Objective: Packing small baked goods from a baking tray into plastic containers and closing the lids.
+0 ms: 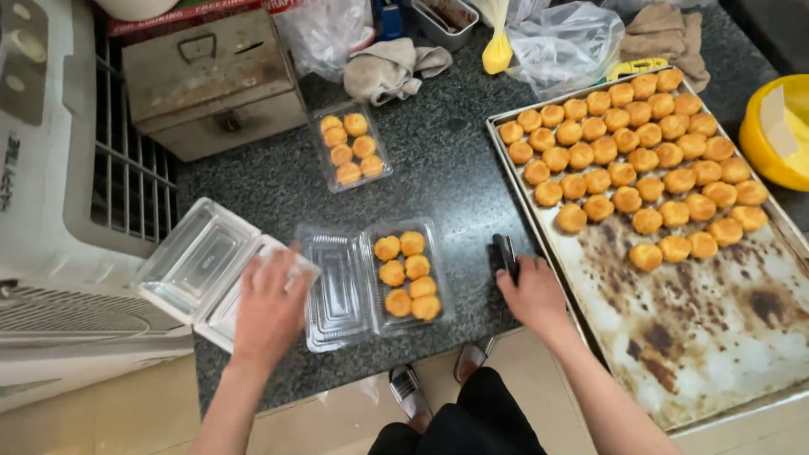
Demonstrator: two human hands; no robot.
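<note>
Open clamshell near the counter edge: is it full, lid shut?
No. The clamshell holds six pastries but its lid lies flat open beside the left hand.

Bright, even light; slight edge warp.

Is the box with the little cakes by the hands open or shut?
Open. The clear box holds six golden cakes, and its lid lies flat to the left.

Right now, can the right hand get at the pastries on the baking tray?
Probably yes. The right hand rests at the baking tray edge, holding a dark tool; the nearest pastries lie just beyond, with only bare tray between.
</note>
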